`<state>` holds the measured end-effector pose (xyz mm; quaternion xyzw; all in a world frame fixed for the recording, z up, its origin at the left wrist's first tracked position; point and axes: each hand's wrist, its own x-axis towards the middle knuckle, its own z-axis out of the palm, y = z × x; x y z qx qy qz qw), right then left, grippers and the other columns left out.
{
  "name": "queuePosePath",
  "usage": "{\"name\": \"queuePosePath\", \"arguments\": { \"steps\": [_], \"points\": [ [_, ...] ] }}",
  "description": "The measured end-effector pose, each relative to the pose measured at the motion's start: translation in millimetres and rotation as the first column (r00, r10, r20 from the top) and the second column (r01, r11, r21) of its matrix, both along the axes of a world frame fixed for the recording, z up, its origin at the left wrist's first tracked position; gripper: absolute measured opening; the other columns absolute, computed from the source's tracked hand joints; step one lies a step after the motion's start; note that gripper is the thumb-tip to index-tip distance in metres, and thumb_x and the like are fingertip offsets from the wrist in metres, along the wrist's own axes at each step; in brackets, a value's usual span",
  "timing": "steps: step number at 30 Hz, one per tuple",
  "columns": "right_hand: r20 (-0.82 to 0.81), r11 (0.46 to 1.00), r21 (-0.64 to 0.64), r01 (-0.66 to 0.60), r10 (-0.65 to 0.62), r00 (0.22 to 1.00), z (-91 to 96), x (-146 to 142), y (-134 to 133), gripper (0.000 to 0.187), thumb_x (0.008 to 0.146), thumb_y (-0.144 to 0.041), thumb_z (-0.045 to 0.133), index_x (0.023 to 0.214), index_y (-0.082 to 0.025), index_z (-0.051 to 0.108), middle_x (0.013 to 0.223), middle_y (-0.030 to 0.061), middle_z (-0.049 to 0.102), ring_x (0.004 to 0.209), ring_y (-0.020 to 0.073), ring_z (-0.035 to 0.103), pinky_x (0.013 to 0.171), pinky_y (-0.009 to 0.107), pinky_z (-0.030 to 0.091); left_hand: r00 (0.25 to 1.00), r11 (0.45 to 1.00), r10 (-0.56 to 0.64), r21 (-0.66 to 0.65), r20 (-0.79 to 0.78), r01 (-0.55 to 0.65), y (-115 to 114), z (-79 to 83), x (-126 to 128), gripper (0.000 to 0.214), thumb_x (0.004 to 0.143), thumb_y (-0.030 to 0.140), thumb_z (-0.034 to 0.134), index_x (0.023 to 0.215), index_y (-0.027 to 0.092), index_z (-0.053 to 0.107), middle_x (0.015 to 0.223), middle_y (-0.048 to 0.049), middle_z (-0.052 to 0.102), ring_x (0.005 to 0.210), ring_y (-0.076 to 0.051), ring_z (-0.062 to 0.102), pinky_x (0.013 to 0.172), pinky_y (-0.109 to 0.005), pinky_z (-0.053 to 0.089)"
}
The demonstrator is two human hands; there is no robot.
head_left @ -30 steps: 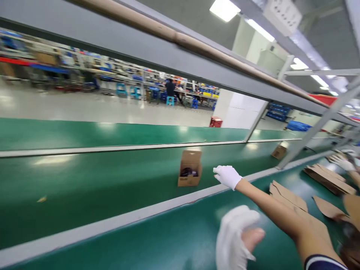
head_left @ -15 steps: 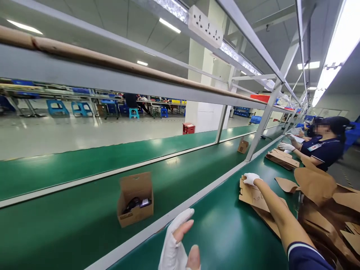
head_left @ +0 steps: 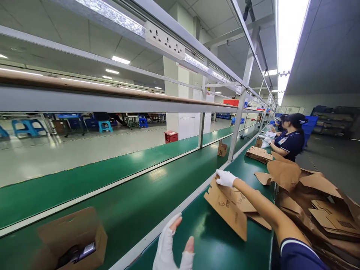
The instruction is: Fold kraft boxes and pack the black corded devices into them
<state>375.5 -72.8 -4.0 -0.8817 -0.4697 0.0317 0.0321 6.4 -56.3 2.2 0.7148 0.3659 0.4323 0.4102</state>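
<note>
My right hand, in a white glove, reaches forward and grips the top edge of a flat brown cardboard box blank, lifting it off a small pile on the green bench. My left hand, also gloved with bare fingertips, hovers open low over the bench edge, holding nothing. An open carton with dark items inside sits on the green conveyor belt at the lower left.
A heap of cardboard blanks lies at the right. Farther along, a co-worker in a dark shirt works beside another stack of blanks. A second carton rides the belt. Metal posts and an overhead rail with a power strip frame the line.
My right hand has drawn back from the belt to the cardboard pile and taken hold of a blank, raising it. The carton on the belt now appears further left as my view turned right.
</note>
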Motion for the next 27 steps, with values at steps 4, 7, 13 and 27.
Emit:
{"name": "queuePosePath", "arguments": {
  "steps": [4, 7, 13, 27],
  "points": [
    [-0.075, 0.971, 0.227, -0.071, 0.09, 0.993, 15.4, -38.7, 13.9, 0.055, 0.089, -0.028, 0.05, 0.14, -0.014, 0.035, 0.107, 0.0108, 0.062, 0.094, 0.0253, 0.061, 0.082, 0.038, 0.047, 0.986, 0.999, -0.048, 0.004, -0.159, 0.05, -10.7, -11.5, 15.4, 0.082, 0.083, 0.053, 0.049, 0.149, 0.021, 0.014, 0.15, -0.0199, 0.03, 0.127, -0.044, 0.043, 0.094, -0.063, 0.043],
    [-0.129, 0.916, 0.368, -0.162, 0.223, 0.966, 26.9, -78.2, 21.6, 0.06, 0.087, -0.025, 0.044, 0.143, -0.016, 0.029, 0.103, 0.0084, 0.064, 0.087, 0.0239, 0.062, 0.079, 0.035, 0.047, 0.974, 0.99, -0.138, -0.029, -0.18, 0.135, -13.1, -25.3, 21.6, 0.101, 0.076, 0.051, 0.06, 0.151, 0.018, 0.001, 0.153, -0.0232, 0.02, 0.131, -0.047, 0.037, 0.097, -0.065, 0.039],
    [-0.216, 0.759, 0.569, -0.316, 0.509, 0.833, 43.7, -120.4, 15.5, 0.068, 0.084, -0.02, 0.04, 0.148, -0.017, 0.018, 0.115, 0.008, 0.06, 0.09, 0.019, 0.059, 0.086, 0.036, 0.046, 0.926, 0.888, -0.377, -0.286, 0.0, 0.361, 11.9, -30.2, 3.3, 0.114, 0.065, 0.06, 0.067, 0.15, 0.025, 0.001, 0.145, -0.02, 0.038, 0.126, -0.046, 0.045, 0.104, -0.065, 0.031],
    [0.444, 0.326, 0.729, -0.602, 0.446, 0.778, 74.4, -177.5, -21.1, 0.043, 0.088, -0.014, 0.045, 0.13, -0.022, 0.048, 0.127, 0.0117, 0.055, 0.115, 0.0243, 0.053, 0.095, 0.044, 0.045, 0.76, 0.687, -0.315, -0.415, 0.569, 0.596, 43.5, 6.0, -31.0, 0.072, 0.07, 0.046, 0.076, 0.124, 0.022, 0.036, 0.124, -0.0144, 0.056, 0.11, -0.032, 0.059, 0.089, -0.043, 0.054]
  ]
}}
